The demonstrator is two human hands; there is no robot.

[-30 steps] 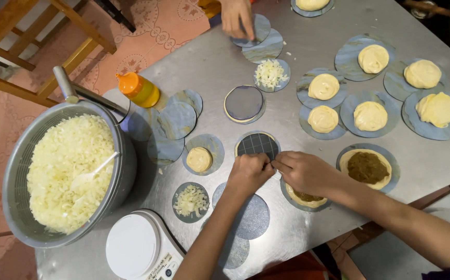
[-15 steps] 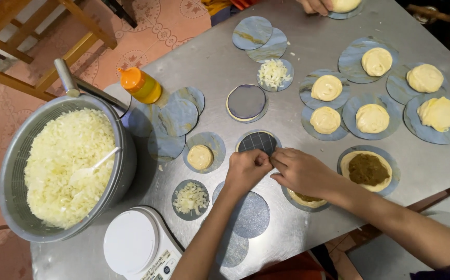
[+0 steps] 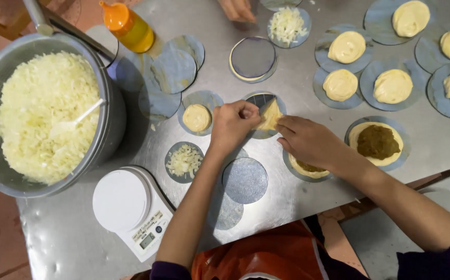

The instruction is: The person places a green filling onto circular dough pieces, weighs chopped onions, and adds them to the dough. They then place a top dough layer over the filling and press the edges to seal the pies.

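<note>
Dough (image 3: 269, 116) folded on grey disc (image 3: 264, 115), mid-surface. Left hand (image 3: 234, 124) and right hand (image 3: 308, 140) fingers pinch its edges. Looks soft, light, tearable, likely sticky; grip at rim only.

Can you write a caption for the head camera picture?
Left hand and right hand peel a dough piece off a round sheet.

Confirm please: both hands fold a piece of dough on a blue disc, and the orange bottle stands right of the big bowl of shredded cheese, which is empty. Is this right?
Not fully. The head view shows the big bowl full of shredded cheese with a white spoon in it. The rest is right: both hands, left and right, fold the dough; the orange bottle stands to its right.
</note>
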